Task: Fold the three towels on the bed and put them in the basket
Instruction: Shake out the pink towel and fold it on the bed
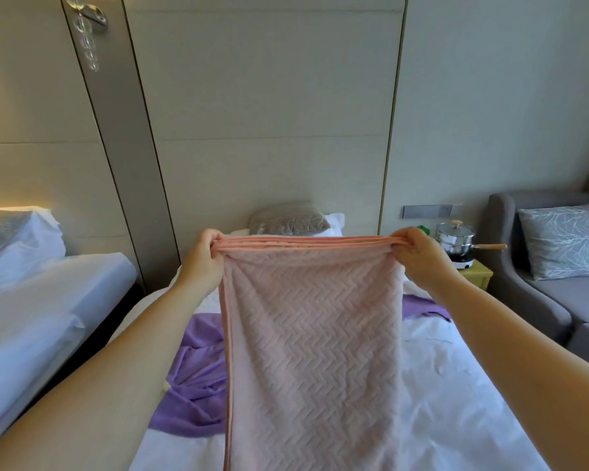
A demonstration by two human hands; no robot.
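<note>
The pink towel (312,351) hangs folded in the air above the bed (456,402), its stacked top edges stretched level between both hands. The left hand (203,258) pinches the left corner; the right hand (419,254) pinches the right corner, fingers curled over the layers. A purple towel (194,379) lies crumpled on the bed behind it. A pot (456,237) stands on the nightstand (476,275) beside a grey armchair (538,290).

Bedroom, hotel type. Twin layout: one bed (456,385) and a second bed (48,300) side by side, both in plain white linen, heads against a padded panel wall (269,113) that carries a wall lamp (89,32) and a switch plate (427,211). Beside the beds: grey armchair (551,300) with patterned cushion (561,243); small yellow side table (476,275) bearing a lidded steel pot (456,236).
</note>
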